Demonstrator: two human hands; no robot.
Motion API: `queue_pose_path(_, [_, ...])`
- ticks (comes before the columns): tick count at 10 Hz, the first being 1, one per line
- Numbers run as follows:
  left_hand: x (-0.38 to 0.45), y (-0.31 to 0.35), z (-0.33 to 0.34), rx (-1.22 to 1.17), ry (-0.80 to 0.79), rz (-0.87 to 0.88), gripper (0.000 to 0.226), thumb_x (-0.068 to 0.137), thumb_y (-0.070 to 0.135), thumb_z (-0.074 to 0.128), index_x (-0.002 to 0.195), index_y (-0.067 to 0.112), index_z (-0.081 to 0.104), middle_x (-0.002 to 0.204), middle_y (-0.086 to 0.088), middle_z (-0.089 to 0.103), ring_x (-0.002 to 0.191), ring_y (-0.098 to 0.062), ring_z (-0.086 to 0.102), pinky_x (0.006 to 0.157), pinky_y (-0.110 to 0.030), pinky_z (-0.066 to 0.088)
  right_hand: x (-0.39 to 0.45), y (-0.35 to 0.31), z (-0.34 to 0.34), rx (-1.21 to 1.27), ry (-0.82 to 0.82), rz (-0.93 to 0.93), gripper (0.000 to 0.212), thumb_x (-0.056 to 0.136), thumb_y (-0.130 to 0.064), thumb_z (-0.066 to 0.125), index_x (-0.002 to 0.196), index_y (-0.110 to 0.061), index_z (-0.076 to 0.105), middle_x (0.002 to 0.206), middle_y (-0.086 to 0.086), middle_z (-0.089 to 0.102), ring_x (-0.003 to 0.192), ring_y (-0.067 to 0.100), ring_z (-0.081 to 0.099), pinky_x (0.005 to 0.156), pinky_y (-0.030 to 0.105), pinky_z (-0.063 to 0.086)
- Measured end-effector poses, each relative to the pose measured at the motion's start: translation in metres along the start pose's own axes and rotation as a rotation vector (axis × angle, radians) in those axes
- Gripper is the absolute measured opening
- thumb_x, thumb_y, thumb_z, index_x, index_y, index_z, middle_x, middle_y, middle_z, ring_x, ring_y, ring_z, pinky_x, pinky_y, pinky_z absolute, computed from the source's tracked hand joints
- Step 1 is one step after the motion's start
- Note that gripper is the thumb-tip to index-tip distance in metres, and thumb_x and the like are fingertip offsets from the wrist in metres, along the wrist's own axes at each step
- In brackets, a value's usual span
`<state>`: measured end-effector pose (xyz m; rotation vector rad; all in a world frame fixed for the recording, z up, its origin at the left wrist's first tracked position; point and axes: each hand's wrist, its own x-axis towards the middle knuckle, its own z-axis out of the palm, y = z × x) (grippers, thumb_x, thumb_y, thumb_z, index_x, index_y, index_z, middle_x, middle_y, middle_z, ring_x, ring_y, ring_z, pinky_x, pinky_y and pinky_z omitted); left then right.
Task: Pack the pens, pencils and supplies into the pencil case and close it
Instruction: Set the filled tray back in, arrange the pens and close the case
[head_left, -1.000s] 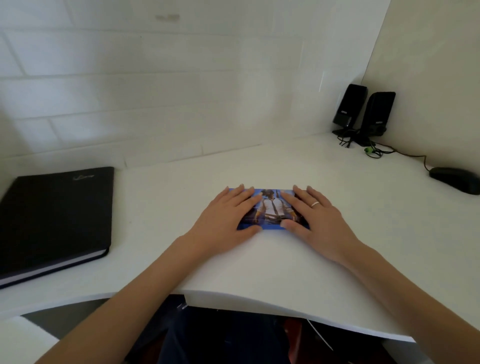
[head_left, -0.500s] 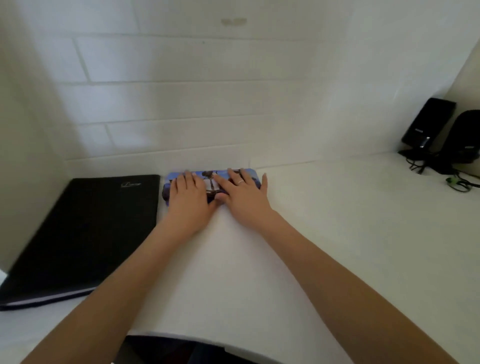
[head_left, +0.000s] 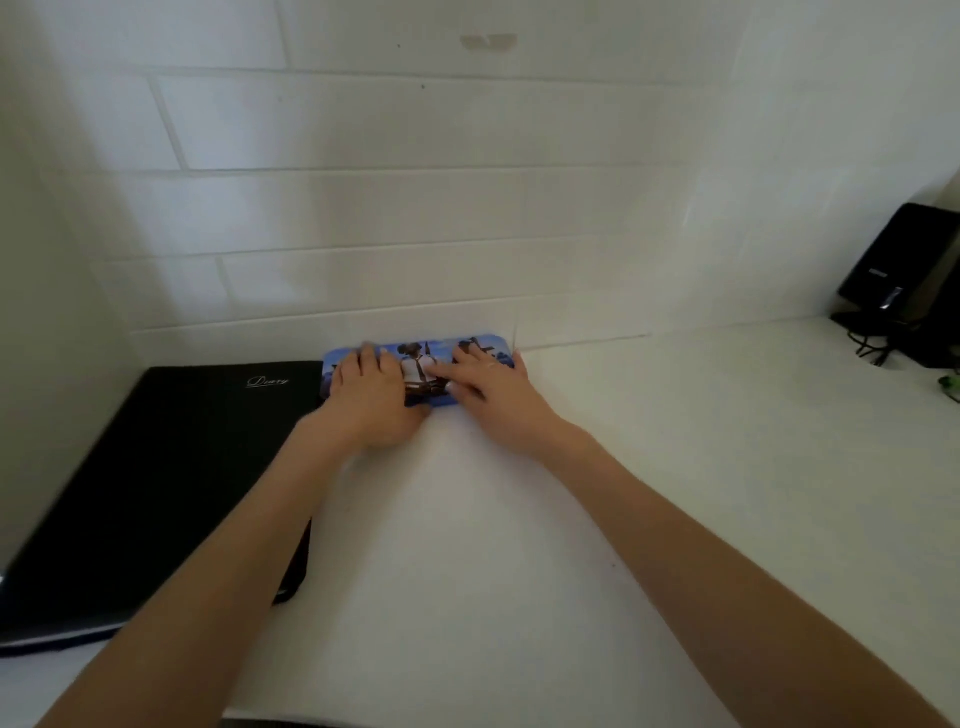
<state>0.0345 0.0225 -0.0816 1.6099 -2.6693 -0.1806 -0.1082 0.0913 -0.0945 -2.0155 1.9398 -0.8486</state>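
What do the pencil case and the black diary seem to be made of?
Pencil case: probably rigid tin or hard plastic. Its lid is flat with rounded corners, and the printed picture on it looks smooth; the blur leaves it open.
Diary: a black cover with a dull sheen, probably faux leather or coated board, with silver script lettering and pale page edges showing at the near side.

Black diary (head_left: 171, 483) on white desk (head_left: 675, 467), black speaker (head_left: 904, 270) far right
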Motion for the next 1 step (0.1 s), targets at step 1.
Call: queue_pose_path(1, [-0.0014, -0.0156, -0.0417, -0.401, -0.075, 0.089, 0.036, 0.09, 0.034, 0.058, 0.115, 0.009, 0.057, 0.128, -0.014, 0.056, 0.124, -0.03, 0.048, 0.095, -0.031, 0.036, -0.0288, -0.0021, -0.0615, 0.545, 0.112, 0.014, 0.027, 0.092, -0.014, 0.055, 0.116, -0.02, 0.064, 0.109, 0.005, 0.07, 0.11, 0.016, 0.062, 0.099, 0.028, 0.043])
